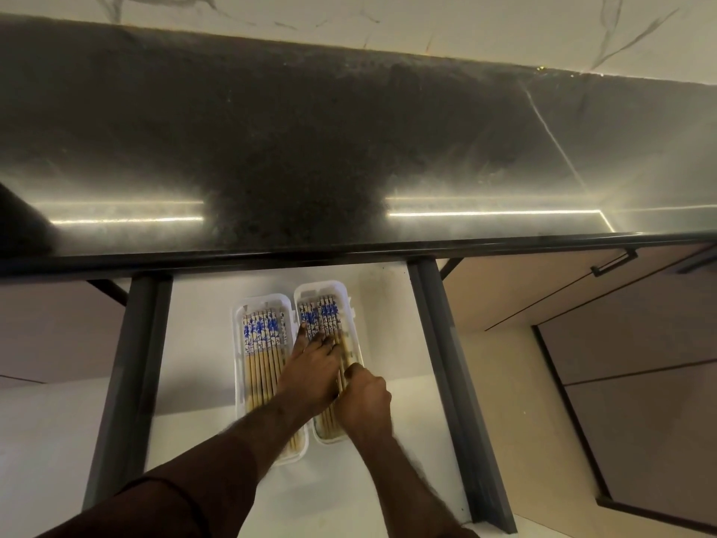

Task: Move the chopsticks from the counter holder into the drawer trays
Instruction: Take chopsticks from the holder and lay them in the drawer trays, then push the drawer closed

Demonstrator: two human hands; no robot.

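Two white plastic trays lie side by side in the open drawer (201, 343). The left tray (236, 343) holds a row of bamboo chopsticks (260, 343) with blue-and-white patterned tops. The right tray (351, 304) holds more of the same chopsticks (324, 314). My left hand (310, 368) lies flat over the right tray, its straight fingers pressing on the chopsticks. My right hand (364, 394) is at that tray's right side, fingers curled round a few chopsticks. The counter holder is not in view.
A dark stone counter (310, 149) runs across above the drawer, its front edge overhanging the trays' far ends. Grey drawer sides (132, 382) stand left and right. Closed cabinet fronts with a dark handle (615, 262) are at the right.
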